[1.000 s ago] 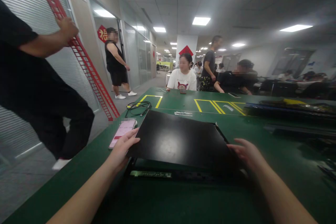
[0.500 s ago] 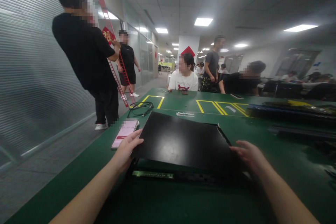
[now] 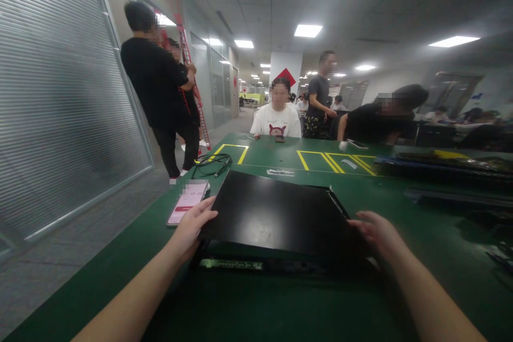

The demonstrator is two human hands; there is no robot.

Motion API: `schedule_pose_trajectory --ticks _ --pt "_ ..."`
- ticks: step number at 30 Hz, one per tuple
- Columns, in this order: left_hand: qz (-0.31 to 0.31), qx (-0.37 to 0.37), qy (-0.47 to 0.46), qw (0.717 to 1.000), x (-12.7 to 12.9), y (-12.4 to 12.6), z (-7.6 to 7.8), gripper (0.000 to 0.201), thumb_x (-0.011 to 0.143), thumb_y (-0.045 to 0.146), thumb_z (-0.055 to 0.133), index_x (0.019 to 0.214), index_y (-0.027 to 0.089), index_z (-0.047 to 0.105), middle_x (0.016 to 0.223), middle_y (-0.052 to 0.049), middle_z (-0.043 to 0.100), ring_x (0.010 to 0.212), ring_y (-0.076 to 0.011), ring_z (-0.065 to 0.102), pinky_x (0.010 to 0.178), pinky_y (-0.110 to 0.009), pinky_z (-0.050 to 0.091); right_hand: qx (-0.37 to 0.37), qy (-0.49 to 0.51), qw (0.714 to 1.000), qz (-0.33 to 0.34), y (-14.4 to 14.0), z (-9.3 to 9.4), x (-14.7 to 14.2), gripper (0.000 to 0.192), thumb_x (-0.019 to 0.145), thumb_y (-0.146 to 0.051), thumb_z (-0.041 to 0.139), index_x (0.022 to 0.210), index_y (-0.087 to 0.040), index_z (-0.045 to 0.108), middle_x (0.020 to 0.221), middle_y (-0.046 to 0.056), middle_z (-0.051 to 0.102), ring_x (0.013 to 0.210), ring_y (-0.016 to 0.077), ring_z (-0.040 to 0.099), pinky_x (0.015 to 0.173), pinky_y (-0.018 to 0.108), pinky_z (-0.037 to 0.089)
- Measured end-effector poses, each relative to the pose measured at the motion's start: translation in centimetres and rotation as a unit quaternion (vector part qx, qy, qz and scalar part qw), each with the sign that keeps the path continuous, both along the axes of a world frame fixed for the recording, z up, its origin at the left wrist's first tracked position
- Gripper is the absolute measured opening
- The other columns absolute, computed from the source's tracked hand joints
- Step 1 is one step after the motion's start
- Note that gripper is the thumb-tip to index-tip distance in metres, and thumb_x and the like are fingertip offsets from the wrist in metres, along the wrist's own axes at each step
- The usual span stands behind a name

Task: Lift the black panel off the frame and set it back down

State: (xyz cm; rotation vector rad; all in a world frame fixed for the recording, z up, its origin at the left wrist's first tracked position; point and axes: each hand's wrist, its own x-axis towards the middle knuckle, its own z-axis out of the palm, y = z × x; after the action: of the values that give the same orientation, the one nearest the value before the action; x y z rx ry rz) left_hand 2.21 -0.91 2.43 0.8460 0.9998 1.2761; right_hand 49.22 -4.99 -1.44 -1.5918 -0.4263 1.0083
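head view: left hand (image 3: 191,225), right hand (image 3: 377,235) hold black panel (image 3: 276,214) edges.

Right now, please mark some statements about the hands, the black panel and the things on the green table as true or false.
1. The left hand and the right hand each touch one side of the black panel. True.
2. The panel lies flat on the floor. False: its near edge is raised above a black chassis on the green table.
3. A phone lies left of the panel. True.
4. The phone screen is dark. False: it is lit.
5. A coiled black cable lies beyond the phone. True.
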Motion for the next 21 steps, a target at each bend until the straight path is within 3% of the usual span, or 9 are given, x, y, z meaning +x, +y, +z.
schedule_pose_trajectory --ticks 14,21 --pt "-0.010 -0.014 0.031 0.999 0.2 -0.2 0.4 0.056 0.071 0.010 0.076 0.127 0.014 0.073 0.103 -0.011 0.084 0.083 -0.0235 0.080 0.064 -0.025 0.059 0.011 -0.052 0.999 -0.004 -0.4 0.5 -0.8 0.022 0.079 -0.030 0.066 0.097 -0.018 0.063 0.078 0.012 0.077 0.049 0.0103 0.045 0.040 0.019 0.030" --pt "-0.015 -0.019 0.030 0.999 0.3 -0.2 0.3 0.052 0.071 0.010 0.076 0.123 0.015 0.075 0.097 -0.009 0.085 0.085 -0.0235 0.080 0.064 -0.024 0.057 0.024 -0.139 0.990 0.023 -0.2 -0.6 -0.5 0.025 0.068 -0.035 0.071 0.086 -0.020 0.065 0.082 0.012 0.077 0.052 0.0123 0.049 0.045 0.023 0.031"
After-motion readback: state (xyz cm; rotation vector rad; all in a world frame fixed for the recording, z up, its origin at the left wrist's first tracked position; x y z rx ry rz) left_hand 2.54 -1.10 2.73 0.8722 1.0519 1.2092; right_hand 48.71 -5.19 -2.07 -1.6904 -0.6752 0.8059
